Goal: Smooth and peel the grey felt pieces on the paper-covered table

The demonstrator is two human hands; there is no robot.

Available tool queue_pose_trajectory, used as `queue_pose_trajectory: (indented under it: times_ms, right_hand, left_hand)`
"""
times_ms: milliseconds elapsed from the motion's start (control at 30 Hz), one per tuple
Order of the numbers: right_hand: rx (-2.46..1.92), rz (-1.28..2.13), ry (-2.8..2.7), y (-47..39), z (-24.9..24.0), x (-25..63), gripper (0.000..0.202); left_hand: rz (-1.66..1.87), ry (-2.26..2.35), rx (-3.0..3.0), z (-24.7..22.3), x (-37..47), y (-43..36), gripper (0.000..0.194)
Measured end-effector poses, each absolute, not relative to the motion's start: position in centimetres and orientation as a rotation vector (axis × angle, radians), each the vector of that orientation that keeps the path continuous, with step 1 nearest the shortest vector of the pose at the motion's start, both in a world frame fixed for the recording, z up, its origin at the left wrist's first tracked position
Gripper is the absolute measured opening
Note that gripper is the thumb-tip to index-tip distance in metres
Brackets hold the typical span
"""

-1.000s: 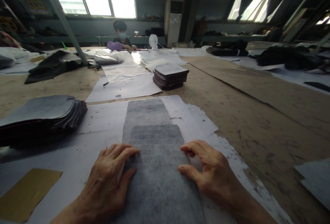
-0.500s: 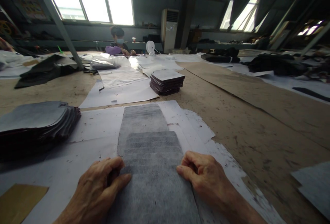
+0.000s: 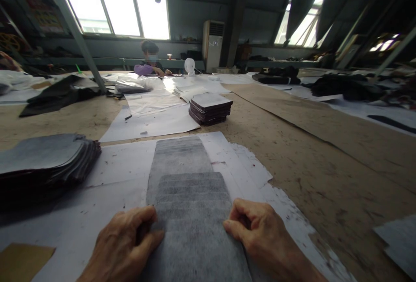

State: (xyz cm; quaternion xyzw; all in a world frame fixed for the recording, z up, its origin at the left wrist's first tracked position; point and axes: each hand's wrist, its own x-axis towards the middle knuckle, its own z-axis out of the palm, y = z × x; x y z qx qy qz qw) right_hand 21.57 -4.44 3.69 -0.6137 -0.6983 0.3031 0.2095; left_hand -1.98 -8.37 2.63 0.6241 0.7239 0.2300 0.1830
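Note:
A grey, felt-like fabric piece (image 3: pixel 198 234) with faint crosswise bands lies in front of me. It overlaps another grey piece (image 3: pixel 182 154) just beyond it, which rests on white paper. My left hand (image 3: pixel 126 238) is closed at the left edge of the nearer piece, thumb and forefinger pinching it. On the opposite edge my right hand (image 3: pixel 256 225) pinches the same piece between thumb and bent forefinger. The near end of the fabric runs out of the bottom of the view.
At left sits a tall stack of grey-topped pieces (image 3: pixel 45 156); a smaller stack (image 3: pixel 210 109) stands farther ahead. White paper (image 3: pixel 120 186) covers the near brown table (image 3: pixel 292 169). Brown card (image 3: pixel 26 258) lies lower left. Across the table a masked person (image 3: pixel 149 63) sits near a white fan (image 3: pixel 190 66).
The whole scene sits slightly lower in the picture as my head tilts up a little. Both hands keep their places at the fabric's edges.

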Motion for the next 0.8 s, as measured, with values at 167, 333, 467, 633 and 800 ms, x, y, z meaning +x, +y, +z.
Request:
queue_pose_trajectory:
  times_ms: [167,333,467,633,800]
  right_hand:
    - [-1.662,0.602,-1.817,-4.1,3.4,21.7,0.024]
    - [-1.821,0.623,-1.797,-3.0,3.9,21.6,0.045]
    - [-1.819,0.867,-1.816,-0.4,4.6,21.0,0.051]
    - [-1.718,1.03,-1.7,2.7,4.5,19.9,0.039]
    - [-1.558,1.448,-1.636,1.1,5.2,20.1,0.023]
  left_hand:
    - [0.635,2.096,1.836,2.8,-1.5,-8.4,0.012]
    - [0.69,2.067,1.74,3.3,-1.4,-8.1,0.024]
    - [0.642,2.051,1.702,3.8,-1.4,-7.9,0.026]
    - [0.645,2.071,1.658,4.0,-1.3,-7.9,0.027]
    - [0.685,2.053,1.66,3.7,-1.5,-8.1,0.034]
